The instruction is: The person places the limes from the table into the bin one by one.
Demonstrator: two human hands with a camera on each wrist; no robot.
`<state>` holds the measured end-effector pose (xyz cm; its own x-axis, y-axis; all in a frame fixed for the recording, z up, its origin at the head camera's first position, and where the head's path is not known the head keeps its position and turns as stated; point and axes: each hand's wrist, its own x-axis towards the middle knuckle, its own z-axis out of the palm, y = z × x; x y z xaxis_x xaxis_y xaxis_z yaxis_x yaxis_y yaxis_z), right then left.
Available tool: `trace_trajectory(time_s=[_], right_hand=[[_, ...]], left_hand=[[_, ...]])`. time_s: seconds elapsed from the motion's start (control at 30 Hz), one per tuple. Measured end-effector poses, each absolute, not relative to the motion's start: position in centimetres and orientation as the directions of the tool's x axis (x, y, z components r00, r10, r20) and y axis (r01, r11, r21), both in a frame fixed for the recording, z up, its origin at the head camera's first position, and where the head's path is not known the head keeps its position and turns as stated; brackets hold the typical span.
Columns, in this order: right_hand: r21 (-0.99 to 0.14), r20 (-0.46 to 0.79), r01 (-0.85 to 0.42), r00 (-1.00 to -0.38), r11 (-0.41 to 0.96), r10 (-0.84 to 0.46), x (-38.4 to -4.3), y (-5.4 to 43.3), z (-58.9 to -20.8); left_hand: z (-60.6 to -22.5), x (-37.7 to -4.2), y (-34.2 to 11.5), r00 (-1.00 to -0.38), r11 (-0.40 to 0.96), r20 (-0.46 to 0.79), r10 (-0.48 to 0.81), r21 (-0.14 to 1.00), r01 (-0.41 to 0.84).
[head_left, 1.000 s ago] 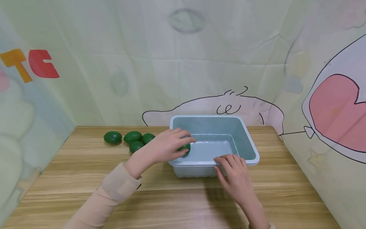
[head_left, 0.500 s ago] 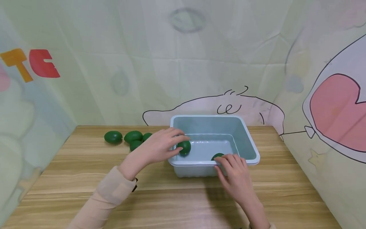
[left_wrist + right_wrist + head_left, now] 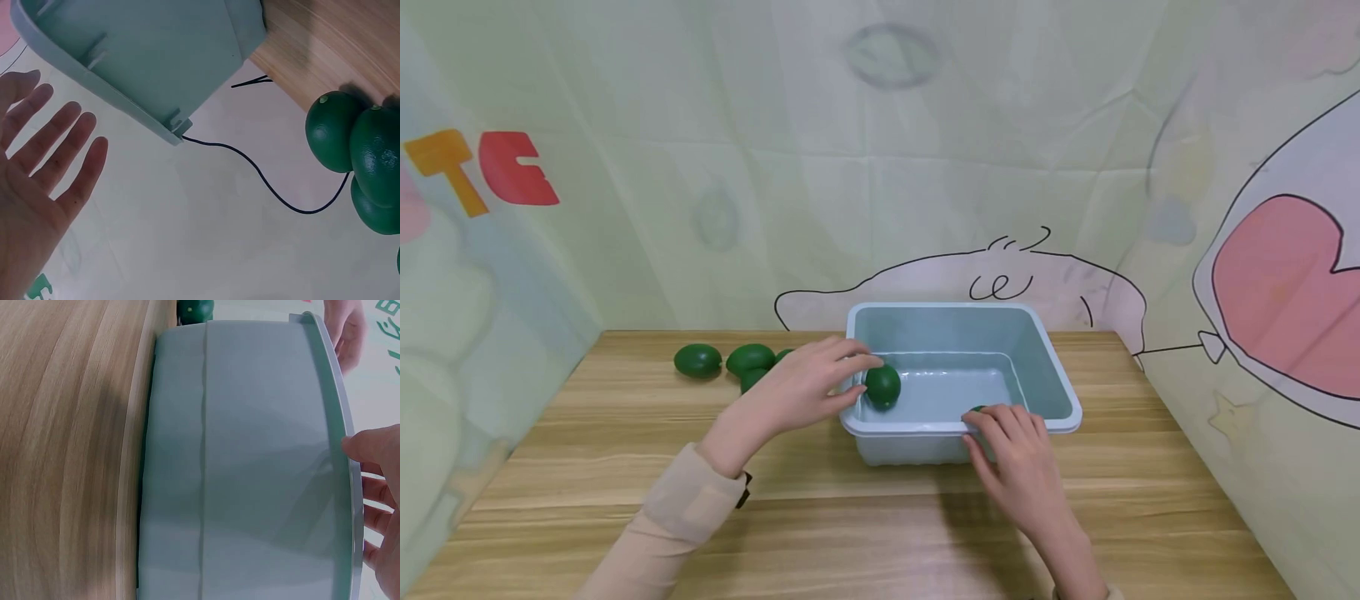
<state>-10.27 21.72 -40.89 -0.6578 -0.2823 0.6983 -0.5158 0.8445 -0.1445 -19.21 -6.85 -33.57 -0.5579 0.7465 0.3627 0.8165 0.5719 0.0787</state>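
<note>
In the head view, my left hand (image 3: pixel 801 385) hovers over the left rim of a pale blue plastic basin (image 3: pixel 940 427), its fingers loosely spread and nothing in them. The left wrist view shows that hand's palm with extended fingers beside the basin (image 3: pixel 150 56). Just beyond its fingertips, a dark-green oval fruit (image 3: pixel 883 387) lies inside the basin. My right hand (image 3: pixel 1015 458) grips the front rim, thumb outside and fingers over the edge; the right wrist view shows the thumb on the basin wall (image 3: pixel 269 450). A second green fruit (image 3: pixel 977 408) is mostly hidden behind those fingers.
Several more dark-green fruits, among them one lone fruit (image 3: pixel 697 361), lie on the wooden table (image 3: pixel 865 533) left of the basin. A printed cloth backdrop (image 3: pixel 737 208) rises behind the table's far edge and along both sides.
My left hand has drawn back leftward, uncovering the fruit inside the basin. Another fruit came into view by my right fingers, then slipped mostly out of sight. The right hand stays on the rim.
</note>
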Motion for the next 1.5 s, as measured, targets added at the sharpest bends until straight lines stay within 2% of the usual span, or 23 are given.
trace_trajectory(time_s=[0.63,0.87,1.5], right_hand=[[-0.142,0.696,-0.511,-0.661,0.848,-0.282,-10.2,21.6,-40.7],[-0.139,0.692,-0.51,-0.663,0.849,-0.285,-10.2,21.6,-40.8],[-0.137,0.701,-0.515,-0.654,0.846,-0.285,-10.3,21.7,-40.9]], left_hand=[[-34.8,-19.6,-8.1,-0.59,0.606,0.376,0.715,0.088,0.791],[-35.1,-19.6,-9.0,-0.628,0.639,0.367,0.686,0.109,0.762],[-36.3,-19.8,-11.1,-0.677,0.683,0.338,0.653,0.121,0.72]])
